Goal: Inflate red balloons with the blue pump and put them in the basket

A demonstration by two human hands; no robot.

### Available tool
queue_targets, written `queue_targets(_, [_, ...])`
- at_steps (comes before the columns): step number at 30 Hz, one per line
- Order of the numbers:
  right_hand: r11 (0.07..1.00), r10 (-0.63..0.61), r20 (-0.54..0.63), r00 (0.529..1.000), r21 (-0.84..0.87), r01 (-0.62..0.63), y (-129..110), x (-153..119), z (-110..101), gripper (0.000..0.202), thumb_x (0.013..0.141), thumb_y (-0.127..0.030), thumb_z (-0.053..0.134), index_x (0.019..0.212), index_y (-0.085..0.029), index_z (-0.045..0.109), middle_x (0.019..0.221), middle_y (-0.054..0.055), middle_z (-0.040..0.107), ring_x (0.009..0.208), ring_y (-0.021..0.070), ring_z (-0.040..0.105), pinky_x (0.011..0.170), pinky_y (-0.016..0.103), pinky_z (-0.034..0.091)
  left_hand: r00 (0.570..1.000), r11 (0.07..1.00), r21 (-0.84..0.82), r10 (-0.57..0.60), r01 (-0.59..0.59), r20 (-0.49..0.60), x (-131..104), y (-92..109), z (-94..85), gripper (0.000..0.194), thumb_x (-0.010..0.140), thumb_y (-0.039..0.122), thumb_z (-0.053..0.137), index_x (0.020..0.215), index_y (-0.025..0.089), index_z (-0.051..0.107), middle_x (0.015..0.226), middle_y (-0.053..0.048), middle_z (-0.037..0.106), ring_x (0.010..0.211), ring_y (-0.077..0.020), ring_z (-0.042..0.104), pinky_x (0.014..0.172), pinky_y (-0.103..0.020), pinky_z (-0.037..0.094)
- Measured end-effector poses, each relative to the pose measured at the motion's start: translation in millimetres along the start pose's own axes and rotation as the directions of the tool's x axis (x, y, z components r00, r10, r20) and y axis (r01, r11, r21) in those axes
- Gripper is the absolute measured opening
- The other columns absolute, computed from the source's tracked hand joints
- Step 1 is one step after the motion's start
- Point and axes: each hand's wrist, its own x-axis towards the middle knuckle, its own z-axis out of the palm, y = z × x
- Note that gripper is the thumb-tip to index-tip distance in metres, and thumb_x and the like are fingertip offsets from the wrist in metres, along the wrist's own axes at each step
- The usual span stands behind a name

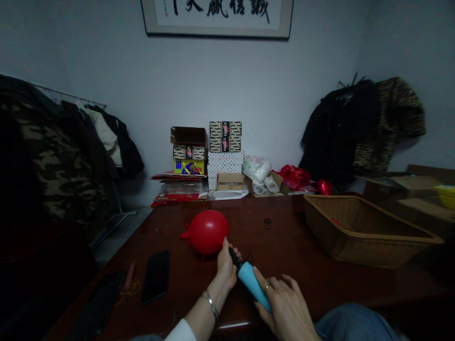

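Note:
A red balloon (pixel 209 231), partly inflated and with small knobs sticking out, is just above or on the brown table. My left hand (pixel 226 263) is closed where the balloon's neck meets the black nozzle of a light-blue hand pump (pixel 253 284); the fingers hide the join. The pump slants down to the right from there. Around its blue barrel my right hand (pixel 286 303) is closed, thumb side on top, with some fingers loosely spread.
The brown table (pixel 284 265) carries a wicker basket (pixel 369 246) at right, a black phone (pixel 155 277) at left, and black bands (pixel 268 223) farther back. Left of the phone lie yellowish bands (pixel 131 289) and a reddish stick-like thing (pixel 130 274). Boxes (pixel 225 163) are stacked beyond the far edge.

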Motion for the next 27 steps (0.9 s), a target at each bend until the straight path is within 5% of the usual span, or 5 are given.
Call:
queue_targets(10, [1.000,-0.014,-0.012,1.000,0.011,0.014,-4,-3,-2,0.061,0.071,-0.025,0.058,0.130,-0.026,0.041,0.082,0.000,0.063,0.076,0.0178,0.060,0.087,0.038,0.031,1.000,0.999,0.023,0.023,-0.023,0.009,6,7,-1.8,0.043,0.070,0.057,0.062,0.069,0.019,0.042,0.049,0.006,0.043,0.039,-0.0069,0.039,0.039,-0.020,0.032])
queue_targets(27, [0.972,-0.223,-0.122,0.967,-0.108,0.211,28,-40,-21,0.066,0.069,-0.027,0.056,0.132,-0.023,0.038,0.078,-0.005,0.066,0.066,0.0134,0.061,0.080,0.034,0.034,0.997,0.997,-0.006,0.071,-0.071,0.012,24,29,-10.5,0.039,0.074,0.052,0.061,0.069,0.019,0.041,0.049,0.006,0.041,0.039,-0.0070,0.040,0.040,-0.019,0.031])
